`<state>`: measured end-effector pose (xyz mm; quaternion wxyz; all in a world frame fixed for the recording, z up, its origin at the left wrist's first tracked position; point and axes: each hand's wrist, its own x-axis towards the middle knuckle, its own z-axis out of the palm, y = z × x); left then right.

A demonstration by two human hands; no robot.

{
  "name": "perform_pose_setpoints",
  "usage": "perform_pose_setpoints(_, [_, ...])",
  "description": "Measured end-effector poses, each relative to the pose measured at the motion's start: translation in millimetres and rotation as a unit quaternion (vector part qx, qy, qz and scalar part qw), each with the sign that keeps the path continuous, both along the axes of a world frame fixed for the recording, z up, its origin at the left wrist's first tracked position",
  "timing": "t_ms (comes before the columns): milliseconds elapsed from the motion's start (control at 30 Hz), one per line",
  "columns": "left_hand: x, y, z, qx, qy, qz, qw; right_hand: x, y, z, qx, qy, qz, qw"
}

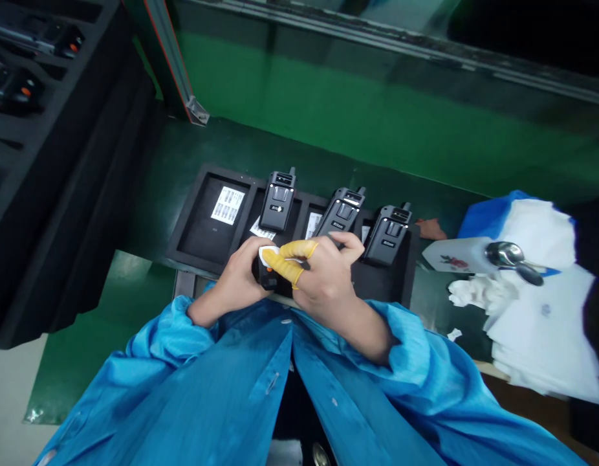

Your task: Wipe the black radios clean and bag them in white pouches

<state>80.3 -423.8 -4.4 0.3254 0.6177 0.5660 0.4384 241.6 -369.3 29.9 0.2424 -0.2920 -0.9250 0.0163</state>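
black device (266, 277): mostly covered by left hand (239, 278) and right hand (331, 281); only a dark corner and an orange-white bit show, type can't tell
right hand grip: yellow-capped fingers (286, 257) lie over the device; clasping or just resting, unclear
tray (193, 223): near edge hidden behind hands and sleeves
labels (228, 205): print too small to read
radios (277, 202): logos blurred
rack (32, 136): far left, cut by edge, contents dark
metal object (510, 254): right, blurred, kind unclear
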Motion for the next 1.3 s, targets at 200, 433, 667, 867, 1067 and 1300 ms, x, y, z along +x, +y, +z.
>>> perform_pose_setpoints(200, [-1.5, 1.4, 0.5, 0.003, 0.013, -0.014, 1.0, 8.5, 0.6, 0.5, -0.018, 0.06, 0.044, 0.997])
perform_pose_setpoints(433, [0.5, 1.5, 0.2, 0.026, 0.009, -0.01, 1.0, 8.3, 7.7, 1.2, -0.005, 0.083, -0.039, 0.996])
perform_pose_setpoints(667, [0.6, 1.0, 0.3, 0.0, 0.004, 0.004, 1.0, -0.4, 8.5, -4.9, -0.01, 0.062, -0.02, 0.998])
perform_pose_setpoints(867, [-1.2, 1.4, 1.0, -0.01, 0.002, 0.012, 1.0, 1.2, 13.9, -8.5, -0.052, 0.118, -0.043, 0.991])
perform_pose_setpoints(1067, [-4.2, 1.6, 2.9, -0.028, -0.034, 0.027, 0.999, 0.5, -12.1, -21.9, -0.178, 0.221, 0.039, 0.958])
perform_pose_setpoints(1300, [-4.9, 1.8, 8.7, -0.06, -0.053, 0.052, 0.995, 16.4, -33.0, -25.0, -0.211, 0.234, 0.072, 0.946])
